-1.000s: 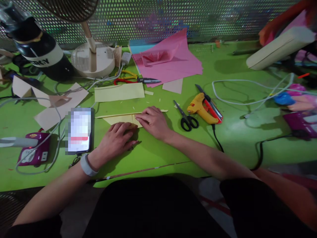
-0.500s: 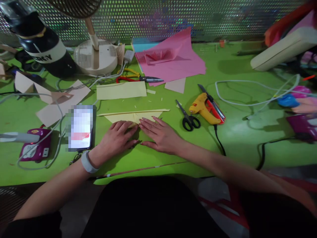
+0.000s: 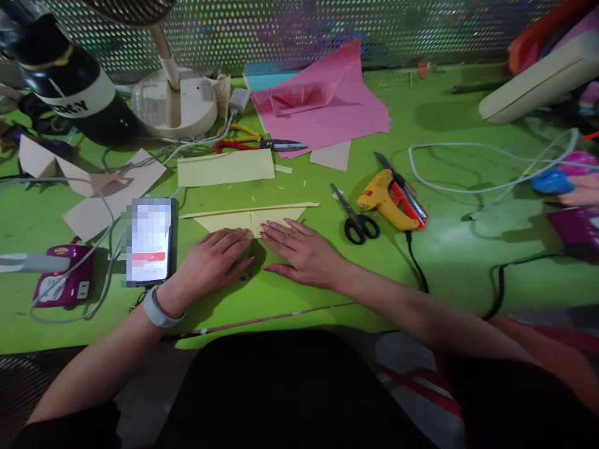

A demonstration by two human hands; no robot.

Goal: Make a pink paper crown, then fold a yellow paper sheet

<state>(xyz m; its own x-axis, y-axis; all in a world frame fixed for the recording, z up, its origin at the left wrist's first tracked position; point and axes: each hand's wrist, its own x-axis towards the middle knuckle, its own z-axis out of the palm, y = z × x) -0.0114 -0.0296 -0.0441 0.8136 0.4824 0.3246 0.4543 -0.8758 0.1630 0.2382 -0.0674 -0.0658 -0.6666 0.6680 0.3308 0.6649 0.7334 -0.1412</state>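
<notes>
A folded pale yellow paper (image 3: 224,221) lies on the green table, with a long narrow folded strip along its far edge and a crease at its middle. My left hand (image 3: 213,260) lies palm down over its near left part, fingers extended and thumb apart. On the near right part rests my right hand (image 3: 299,252), flat, with its fingers stretched out. Both hands hide the near edge of the paper. To the right are black scissors (image 3: 355,221) and a yellow glue gun (image 3: 386,199); a phone (image 3: 152,240) lies left of my left hand.
Behind the folded paper lie a yellow strip (image 3: 227,168), pliers (image 3: 281,145) and pink paper (image 3: 337,112). A fan base (image 3: 175,103) and a black bottle (image 3: 88,93) stand back left. A thin stick (image 3: 262,320) lies near the front edge; a white cable (image 3: 449,187) loops at right.
My left hand has shifted slightly left, its thumb now farther from my right hand, widening the gap between them. The view has moved slightly.
</notes>
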